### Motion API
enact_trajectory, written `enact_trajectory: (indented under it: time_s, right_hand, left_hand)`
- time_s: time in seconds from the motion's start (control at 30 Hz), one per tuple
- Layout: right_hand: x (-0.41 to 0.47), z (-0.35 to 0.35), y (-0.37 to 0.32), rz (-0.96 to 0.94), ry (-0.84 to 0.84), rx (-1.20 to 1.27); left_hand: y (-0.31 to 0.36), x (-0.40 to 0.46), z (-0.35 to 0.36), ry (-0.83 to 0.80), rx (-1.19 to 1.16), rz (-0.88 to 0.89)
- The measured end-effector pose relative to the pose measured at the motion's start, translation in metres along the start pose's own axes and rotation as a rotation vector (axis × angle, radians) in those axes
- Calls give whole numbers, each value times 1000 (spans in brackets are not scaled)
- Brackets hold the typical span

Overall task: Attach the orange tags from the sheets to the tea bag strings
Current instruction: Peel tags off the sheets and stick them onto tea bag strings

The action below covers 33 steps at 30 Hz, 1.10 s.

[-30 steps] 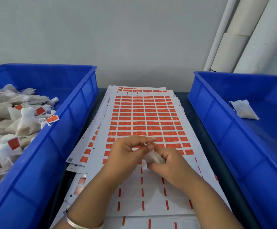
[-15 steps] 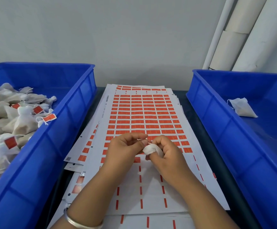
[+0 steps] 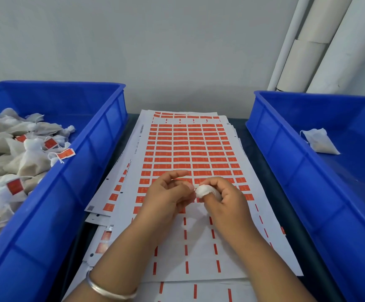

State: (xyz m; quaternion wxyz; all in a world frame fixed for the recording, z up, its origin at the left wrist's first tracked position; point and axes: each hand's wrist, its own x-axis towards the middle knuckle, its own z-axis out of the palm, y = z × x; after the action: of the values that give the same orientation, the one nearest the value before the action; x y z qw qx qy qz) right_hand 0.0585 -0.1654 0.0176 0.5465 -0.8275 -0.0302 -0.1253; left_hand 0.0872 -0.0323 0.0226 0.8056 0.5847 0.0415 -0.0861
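head view: both hands meet over the stack of white paper sheets printed with orange rectangular tags [image 3: 190, 149], which lies on the dark bench [image 3: 253, 149]. right hand [image 3: 225, 199] has fingers curled round a small white gauze tea bag [image 3: 203, 190], bunched so that only its rounded end shows at the fingertips. left hand [image 3: 166, 192] has thumb and forefinger drawn together just beside that bag; whether they pinch its string cannot be told, too fine to resolve. a silver metal bangle [image 3: 109, 288] sits on the left wrist. to the left of the hands, a blue plastic crate [image 3: 85, 162] holds a heap of white tea bags with orange tags on their strings [image 3: 24, 153]. to the right of the hands, a second blue plastic crate [image 3: 286, 162] holds one untagged white tea bag [image 3: 318, 141], well apart from the hands.
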Motion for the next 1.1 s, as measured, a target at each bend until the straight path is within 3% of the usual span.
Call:
enact_trajectory:
  time_s: [0.17, 0.37, 0.6, 0.77, 0.87, 1.0, 1.1]
  right_hand:
    - [1, 1, -1, 63, -10, 52]
    - [3, 0, -4, 211, -128, 243]
    - [3, -4, 0, 367, -203, 450]
    - [5, -6, -1, 417, -131, 580]
    - [7, -9, -2, 417, -108, 628]
    - [7, -9, -1, 395, -95, 589]
    - [7, -8, -1, 388, -86, 549]
  left_hand:
    - [-2, -2, 1, -123, 237, 123]
    - [4, -3, 2, 22, 301, 241]
    - [3, -7, 4, 10, 384, 308]
    - [0, -10, 4, 79, 465, 330]
    - [0, -12, 4, 11, 517, 353]
    - [0, -16, 8, -2, 801, 488]
    - [1, -15, 8, 48, 845, 527]
